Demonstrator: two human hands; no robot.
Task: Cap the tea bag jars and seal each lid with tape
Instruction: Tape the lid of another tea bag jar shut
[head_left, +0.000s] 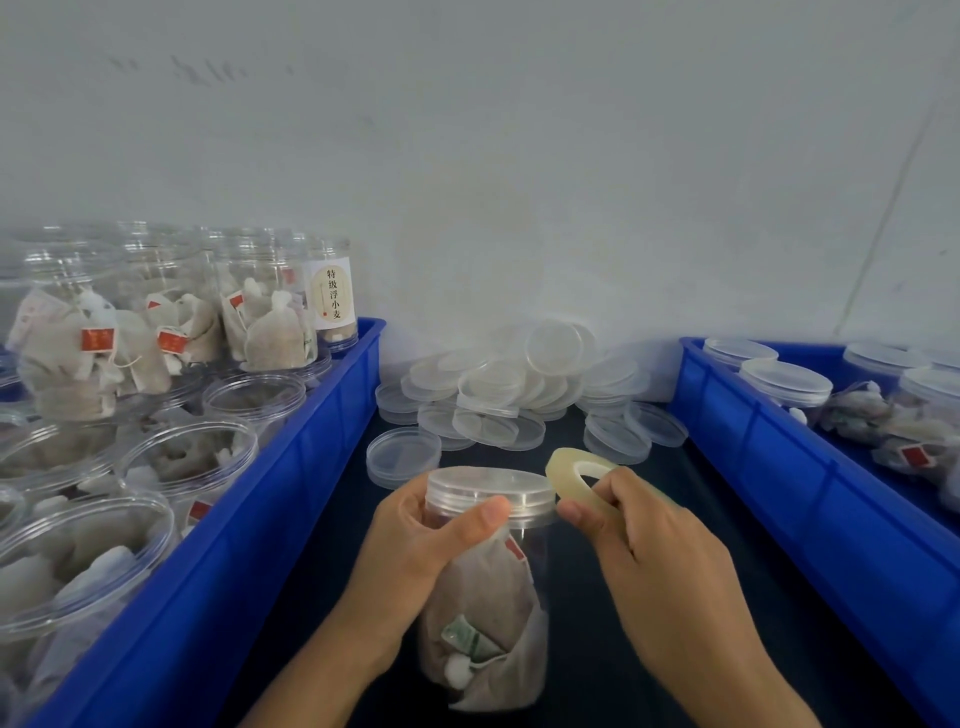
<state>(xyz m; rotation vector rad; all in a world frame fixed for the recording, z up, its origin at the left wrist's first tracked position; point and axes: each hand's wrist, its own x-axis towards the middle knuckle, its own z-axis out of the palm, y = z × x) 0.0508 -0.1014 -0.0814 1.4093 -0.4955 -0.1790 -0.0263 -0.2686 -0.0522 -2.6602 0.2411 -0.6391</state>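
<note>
- The clear plastic jar of tea bags stands near the front edge of the dark table, midway between the two bins, its translucent screw lid already on
- The left hand wraps the jar just under the lid, thumb lying across the front
- The right hand pinches a roll of clear yellowish tape just beside the lid's right rim
- Capping looks done; taping seems about to begin. Next the tape's free end, which I can't make out, must stick at the lid seam, then the jar turns
- Loose clear lids are heaped along the back edge
- A blue plastic bin of open jars flanks the left edge, a blue bin of capped jars the right
</note>
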